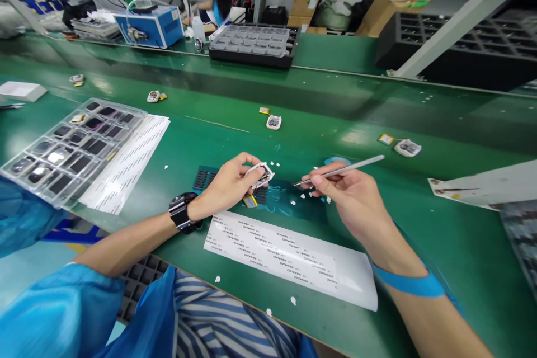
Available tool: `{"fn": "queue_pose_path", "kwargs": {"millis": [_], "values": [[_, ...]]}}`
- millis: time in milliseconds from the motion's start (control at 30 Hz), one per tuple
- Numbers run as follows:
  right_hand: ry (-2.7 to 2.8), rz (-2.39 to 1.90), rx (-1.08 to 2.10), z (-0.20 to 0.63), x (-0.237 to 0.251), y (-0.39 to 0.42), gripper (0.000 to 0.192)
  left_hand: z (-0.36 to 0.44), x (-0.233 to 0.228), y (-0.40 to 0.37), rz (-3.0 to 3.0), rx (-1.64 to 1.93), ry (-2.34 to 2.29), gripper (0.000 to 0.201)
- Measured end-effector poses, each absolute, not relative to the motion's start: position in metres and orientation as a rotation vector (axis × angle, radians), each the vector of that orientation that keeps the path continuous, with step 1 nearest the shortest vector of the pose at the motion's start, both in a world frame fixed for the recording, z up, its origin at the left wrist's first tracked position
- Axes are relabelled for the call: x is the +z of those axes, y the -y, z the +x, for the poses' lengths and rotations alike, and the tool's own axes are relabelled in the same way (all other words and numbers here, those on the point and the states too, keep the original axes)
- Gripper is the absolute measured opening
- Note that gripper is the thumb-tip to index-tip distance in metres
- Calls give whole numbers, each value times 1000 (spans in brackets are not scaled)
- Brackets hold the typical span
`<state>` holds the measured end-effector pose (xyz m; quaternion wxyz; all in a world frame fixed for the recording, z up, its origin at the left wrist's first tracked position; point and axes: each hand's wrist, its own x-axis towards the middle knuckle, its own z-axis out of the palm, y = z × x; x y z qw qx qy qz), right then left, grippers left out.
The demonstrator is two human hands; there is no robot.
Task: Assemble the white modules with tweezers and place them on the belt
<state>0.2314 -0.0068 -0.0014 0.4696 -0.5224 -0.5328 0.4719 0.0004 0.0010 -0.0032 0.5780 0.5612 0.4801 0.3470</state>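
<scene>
Left hand (229, 183): fingers clamped on small white watch casing (261, 174), raised above green bench (235, 117) and tilted toward the tool, apparently for access
Right hand (350, 193): fingers pinched together on metal tweezers (339, 170), tip aimed at casing, not touching
Label sheet (289, 260): near bench edge, within reach
Casing interior: too small to make out

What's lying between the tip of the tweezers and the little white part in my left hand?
In the head view, nothing solid: a short gap over the green bench, between the tweezers in the right hand and the small white part in the left hand.
</scene>
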Motion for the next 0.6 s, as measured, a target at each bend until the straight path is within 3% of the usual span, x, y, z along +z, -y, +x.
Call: {"fn": "queue_pose_path", "kwargs": {"millis": [367, 600], "values": [[1404, -1212, 890, 205, 19, 51, 17, 9, 10, 16, 868, 742, -792, 36], [1548, -1126, 650, 198, 7, 58, 8, 14, 5, 24, 771, 732, -687, 29]]}}
